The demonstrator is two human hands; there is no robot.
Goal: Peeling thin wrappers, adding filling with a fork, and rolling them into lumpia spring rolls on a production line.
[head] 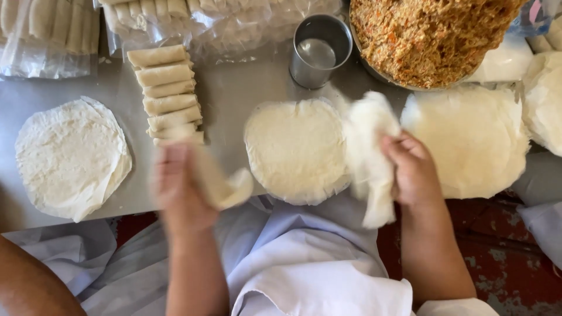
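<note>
Grey metal is the surface (234,88) that carries everything here, and I go over it from left to right. Far to the left of the left hand lies a round stack of thin white wrappers (71,157), flat on the surface. Just above the left hand stands a column of finished rolls (167,93), laid one upon another, and more rolls in clear plastic bags (146,11) are behind them. The left hand (178,187) is blurred by motion; its fingers seem closed around one end of a soft wrapper piece (219,181), but how tight I cannot tell exactly. Between the two hands lies one single round wrapper (295,149), flat and bare, at the near edge of the surface. Beyond it is a small metal cup (319,50) with some liquid. The right hand (413,169) is closed on a crumpled, hanging wrapper sheet (369,158), gripping it at its side, with the lower end hanging off the edge. To the right of this hand is another round stack of wrappers (474,140), and above it a large bowl of shredded filling (427,35), brown with orange pieces. I judge that the step in hand is separating thin sheets from each other; the next move asks for a gentle, slow pull, because such sheets tear easily.
</note>
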